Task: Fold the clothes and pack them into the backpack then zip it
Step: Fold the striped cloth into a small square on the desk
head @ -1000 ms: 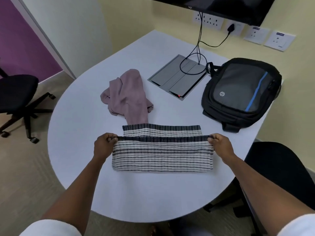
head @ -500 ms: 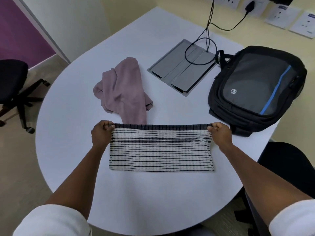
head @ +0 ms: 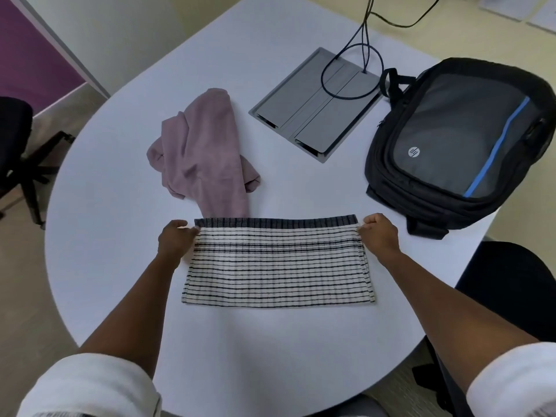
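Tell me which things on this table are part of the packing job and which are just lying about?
Part of the job:
striped garment, held at its far corners by the left hand and right hand
pink garment, unfolded
backpack

Lying about:
grey cable box
black cables
office chair

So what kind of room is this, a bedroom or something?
More likely an office or meeting room. The round white table has a grey cable box built into it with cords running in, wall sockets line the wall, and a wheeled office chair stands nearby.
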`<state>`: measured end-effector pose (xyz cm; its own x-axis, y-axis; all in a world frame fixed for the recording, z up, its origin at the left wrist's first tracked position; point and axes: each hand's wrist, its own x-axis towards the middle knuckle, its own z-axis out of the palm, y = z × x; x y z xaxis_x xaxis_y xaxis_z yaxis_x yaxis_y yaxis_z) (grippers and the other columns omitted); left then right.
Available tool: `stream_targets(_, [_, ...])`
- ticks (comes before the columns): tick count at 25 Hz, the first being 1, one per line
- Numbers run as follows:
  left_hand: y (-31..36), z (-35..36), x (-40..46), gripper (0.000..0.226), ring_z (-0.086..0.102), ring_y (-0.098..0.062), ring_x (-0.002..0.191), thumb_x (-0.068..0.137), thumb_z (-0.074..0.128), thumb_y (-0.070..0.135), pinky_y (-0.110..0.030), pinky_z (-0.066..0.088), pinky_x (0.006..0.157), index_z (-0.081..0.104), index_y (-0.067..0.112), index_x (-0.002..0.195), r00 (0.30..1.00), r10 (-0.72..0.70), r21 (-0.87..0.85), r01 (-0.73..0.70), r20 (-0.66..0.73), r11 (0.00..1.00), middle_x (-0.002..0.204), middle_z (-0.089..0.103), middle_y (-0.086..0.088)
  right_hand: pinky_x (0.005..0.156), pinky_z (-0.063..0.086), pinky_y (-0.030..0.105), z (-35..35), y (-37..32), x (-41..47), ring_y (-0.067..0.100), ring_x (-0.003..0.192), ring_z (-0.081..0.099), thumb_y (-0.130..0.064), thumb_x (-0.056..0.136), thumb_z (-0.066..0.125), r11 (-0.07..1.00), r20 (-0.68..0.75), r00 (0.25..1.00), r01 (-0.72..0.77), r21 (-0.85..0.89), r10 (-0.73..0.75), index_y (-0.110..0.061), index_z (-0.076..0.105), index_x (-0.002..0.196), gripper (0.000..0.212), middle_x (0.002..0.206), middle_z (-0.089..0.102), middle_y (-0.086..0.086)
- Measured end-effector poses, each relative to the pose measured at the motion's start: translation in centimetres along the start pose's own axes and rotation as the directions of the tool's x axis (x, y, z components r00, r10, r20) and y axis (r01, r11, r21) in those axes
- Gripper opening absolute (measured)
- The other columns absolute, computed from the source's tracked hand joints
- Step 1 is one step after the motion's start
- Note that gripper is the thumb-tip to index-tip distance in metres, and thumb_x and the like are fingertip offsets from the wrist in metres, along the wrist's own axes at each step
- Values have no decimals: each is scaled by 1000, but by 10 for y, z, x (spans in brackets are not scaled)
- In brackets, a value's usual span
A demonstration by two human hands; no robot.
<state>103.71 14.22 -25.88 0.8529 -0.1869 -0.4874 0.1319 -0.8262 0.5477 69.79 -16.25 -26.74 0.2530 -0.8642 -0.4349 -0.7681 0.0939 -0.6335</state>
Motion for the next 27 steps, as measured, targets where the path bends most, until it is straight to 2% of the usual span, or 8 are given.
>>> stream_targets(3, [-5, 3, 4, 56, 59, -33, 116, 89, 68, 40, -52, 48, 101, 55, 8, 133, 993, -24, 36, 20, 119, 999, 132, 60, -11, 85, 46, 30, 3, 5, -3, 21, 106, 60, -12, 88, 67, 994, 2, 996, 89, -59, -89, -8, 58, 118, 31, 114, 63, 6])
stream_targets(7, [-8, 6, 3, 45, 63, -29, 104, 89, 67, 41, -50, 52, 95, 63, 7, 119, 988, 14, 60, -24, 156, 998, 118, 66, -11, 81, 44, 30, 14, 5, -14, 22, 103, 58, -10, 88, 66, 981, 16, 987, 159, -111, -159, -11, 58, 110, 24, 111, 61, 6])
stream_targets(11, [-10, 8, 1, 36, 65, -27, 94, 91, 67, 32, -42, 53, 89, 65, 2, 111, 981, 26, 18, -30, 190, 999, 110, 68, -15, 91, 46, 39, 30, -3, -36, 25, 110, 49, -8, 87, 61, 934, -13, 963, 258, -249, -269, -12, 57, 112, 26, 118, 57, 6])
stream_targets(14, [-11, 8, 3, 28, 66, -27, 90, 92, 68, 28, -42, 54, 89, 66, 2, 103, 978, 34, 14, -38, 206, 999, 105, 70, -15, 95, 45, 41, 41, -11, -48, 26, 114, 49, -7, 87, 60, 926, -7, 958, 275, -258, -287, -12, 58, 113, 27, 120, 56, 5])
stream_targets(20, [-11, 4, 4, 40, 65, -29, 101, 89, 72, 28, -46, 52, 97, 61, 10, 122, 975, 48, -32, -42, 217, 999, 115, 68, -8, 89, 50, 41, 81, -16, -90, 27, 107, 55, -4, 83, 65, 909, 20, 930, 362, -208, -366, -10, 61, 108, 26, 111, 62, 7])
stream_targets(23, [-10, 0, 5, 48, 61, -29, 111, 90, 70, 31, -44, 48, 101, 55, 18, 133, 960, 129, 27, -140, 247, 990, 122, 63, -8, 87, 51, 43, 109, -23, -123, 25, 104, 56, -3, 83, 65, 908, 25, 921, 388, -156, -389, -11, 61, 107, 25, 109, 61, 5])
stream_targets(27, [-6, -7, 15, 56, 59, -26, 105, 88, 73, 33, -39, 48, 96, 53, 13, 137, 911, 281, 30, -303, 301, 953, 111, 59, -9, 86, 52, 40, 147, -40, -165, 21, 103, 56, -4, 84, 67, 899, -17, 904, 423, -112, -428, -12, 62, 109, 26, 109, 61, 3])
